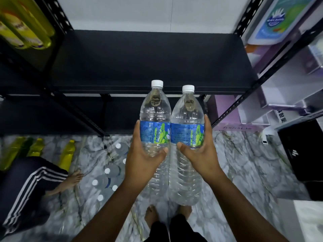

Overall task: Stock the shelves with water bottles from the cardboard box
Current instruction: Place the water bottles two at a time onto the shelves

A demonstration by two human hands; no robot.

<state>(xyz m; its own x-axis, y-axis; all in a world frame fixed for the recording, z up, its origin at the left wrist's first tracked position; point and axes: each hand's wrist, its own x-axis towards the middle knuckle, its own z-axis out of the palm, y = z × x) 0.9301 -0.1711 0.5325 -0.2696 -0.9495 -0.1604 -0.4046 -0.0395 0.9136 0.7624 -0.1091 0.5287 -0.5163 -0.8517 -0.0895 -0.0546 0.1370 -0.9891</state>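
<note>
View from a head-worn camera, looking down past two forearms. The left hand [145, 154] wraps its fingers and thumb around the middle of the left water bottle [155, 119]. The right hand [197, 151] grips the right water bottle [187, 123] the same way. Both bottles are clear with white caps and blue-green labels, held upright and touching side by side, near the front edge of a black shelf [148, 63] whose top is bare. Their caps overlap that edge in the view.

Two bottles are in hand. On the marble floor [244, 172], near left, stands a cluster of more water bottles [108, 179]; about seven white caps show, though blur makes the count uncertain. Four yellow-green bottles [67, 152] stand on the floor farther left, and more yellow bottles [26, 23] lie on the far-left rack.

A second person's leg in dark striped trousers [26, 189] and a bare foot [73, 179] sit at near left. Purple and white boxes [288, 84] fill the rack on the right, with a black box [304, 154] on the floor below.
</note>
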